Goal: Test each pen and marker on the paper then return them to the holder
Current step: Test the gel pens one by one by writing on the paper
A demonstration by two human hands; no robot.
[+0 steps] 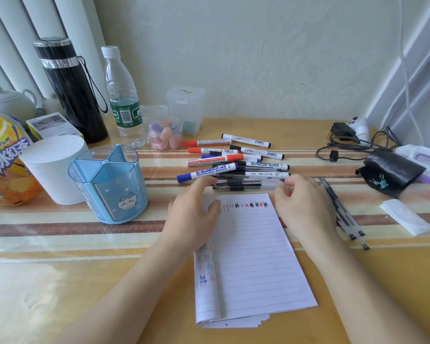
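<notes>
Left hand (196, 214): I see it spread over the top-left corner of the paper (256, 256), fingers relaxed and holding nothing, tips close to the blue marker (206, 173).
Right hand (301, 204): its fingers are curled at the end of the clear pens (245, 182); I cannot tell whether it pinches one.
Pile of markers (236, 158): lying on the table (60, 281) just beyond the paper.
Holder (109, 184): blue, upright, left of the paper.
Paper: lined, with black and red test marks along its top line.
Side pens (343, 212): lying just right of the paper.
</notes>
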